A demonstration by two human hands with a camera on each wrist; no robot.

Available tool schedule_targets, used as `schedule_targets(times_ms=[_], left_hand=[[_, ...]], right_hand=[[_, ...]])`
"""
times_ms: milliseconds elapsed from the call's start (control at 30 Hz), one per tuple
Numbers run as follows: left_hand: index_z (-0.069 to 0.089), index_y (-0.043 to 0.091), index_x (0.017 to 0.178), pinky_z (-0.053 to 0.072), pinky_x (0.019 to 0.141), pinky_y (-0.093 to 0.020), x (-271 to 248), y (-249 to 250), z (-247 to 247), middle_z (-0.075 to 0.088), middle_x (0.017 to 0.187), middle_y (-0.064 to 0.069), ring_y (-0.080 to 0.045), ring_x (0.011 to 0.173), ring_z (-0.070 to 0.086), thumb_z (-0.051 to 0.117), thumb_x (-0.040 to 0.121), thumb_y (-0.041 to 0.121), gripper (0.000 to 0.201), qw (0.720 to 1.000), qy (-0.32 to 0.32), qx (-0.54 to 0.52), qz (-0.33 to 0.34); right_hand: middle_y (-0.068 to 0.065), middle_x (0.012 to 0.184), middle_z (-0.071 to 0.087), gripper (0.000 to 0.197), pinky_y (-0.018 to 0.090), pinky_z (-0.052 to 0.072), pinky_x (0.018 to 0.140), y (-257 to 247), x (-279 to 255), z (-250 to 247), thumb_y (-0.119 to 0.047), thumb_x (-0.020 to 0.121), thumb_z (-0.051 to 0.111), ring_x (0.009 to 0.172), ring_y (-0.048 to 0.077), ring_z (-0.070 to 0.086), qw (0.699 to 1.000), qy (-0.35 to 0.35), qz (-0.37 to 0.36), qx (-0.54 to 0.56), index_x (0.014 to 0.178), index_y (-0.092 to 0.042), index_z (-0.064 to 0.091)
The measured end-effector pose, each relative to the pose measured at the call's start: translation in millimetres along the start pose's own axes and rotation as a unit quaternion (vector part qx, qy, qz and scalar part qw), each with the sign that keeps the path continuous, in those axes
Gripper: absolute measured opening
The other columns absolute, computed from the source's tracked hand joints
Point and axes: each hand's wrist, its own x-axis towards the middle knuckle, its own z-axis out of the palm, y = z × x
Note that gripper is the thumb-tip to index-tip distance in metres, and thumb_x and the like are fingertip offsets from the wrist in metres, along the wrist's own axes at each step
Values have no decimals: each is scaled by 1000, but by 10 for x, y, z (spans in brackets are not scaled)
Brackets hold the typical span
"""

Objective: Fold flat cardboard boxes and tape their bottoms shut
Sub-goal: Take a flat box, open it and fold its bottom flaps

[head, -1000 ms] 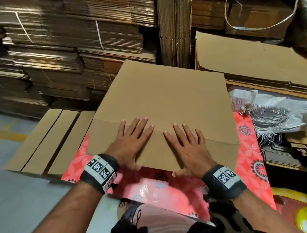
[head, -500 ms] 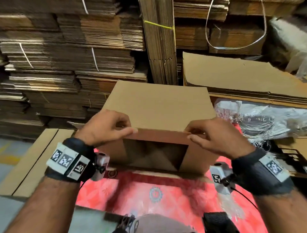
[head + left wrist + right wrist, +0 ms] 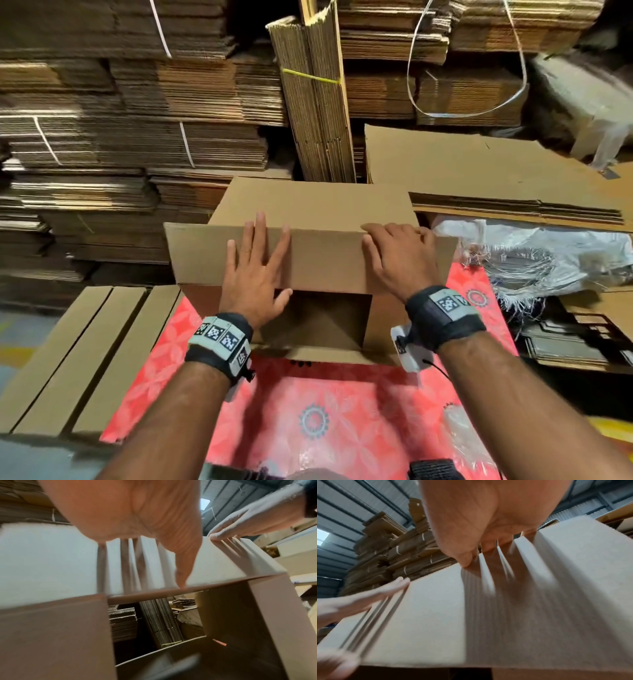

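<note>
hands push a flap [image 3: 315, 258] down to close the box [image 3: 308, 202]. left hand [image 3: 255, 270] lies flat and spread; right hand [image 3: 399, 260] presses with bent fingers.

Bare forearms, black wrist straps [image 3: 445, 322] with white tag blocks (square black-and-white codes), thin black cable [image 3: 436, 367]

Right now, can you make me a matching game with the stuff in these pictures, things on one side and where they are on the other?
Things:
1. left hand
2. box
3. upright bundle
4. white sack

Places:
A. on the red mat
B. right of the box
C. flat on the near flap
D. behind the box

Pairs: 1-C, 2-A, 3-D, 4-B
</note>
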Motion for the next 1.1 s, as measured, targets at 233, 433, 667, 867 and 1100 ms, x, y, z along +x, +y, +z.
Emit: schedule_targets(times_ms=[233,433,667,867,1100], left_hand=[[-25,41,154,10,125,-57,237,-101,203,-33,164,0,-28,156,-14,72,83,60,122,974,-226,8,-2],[-14,42,158,9,124,-57,333,-99,257,-23,168,4,-26,157,-8,72,84,59,115,958,-286,-5,-11],[-7,44,159,9,125,-54,329,-135,269,-17,169,8,-20,157,-9,70,86,57,107,954,-297,-44,-11],[0,44,159,9,124,-56,330,-89,352,-14,169,8,-20,157,-6,73,86,52,103,960,-273,-61,-32],[1,45,160,6,123,-56,259,-229,317,-15,169,9,-19,156,-7,73,84,55,105,968,-236,-82,-35]], right_hand=[[0,171,-9,112,69,-2,117,268,-62,419,-91,78,36,157,26,-6,979,-202,-20,-14,162,-30,-8],[3,171,14,103,68,13,117,240,-449,732,-72,80,61,157,28,12,987,-152,5,-45,162,-33,13],[4,168,22,91,65,13,115,169,-792,636,-45,73,54,156,23,17,990,-130,59,23,158,-25,31],[-2,171,7,106,60,11,121,522,-1375,380,-44,67,60,157,17,4,977,-146,127,84,161,-25,18],[-16,169,-9,102,52,19,120,857,-1495,34,-72,76,37,156,6,-3,957,-239,103,129,162,-35,-2]])
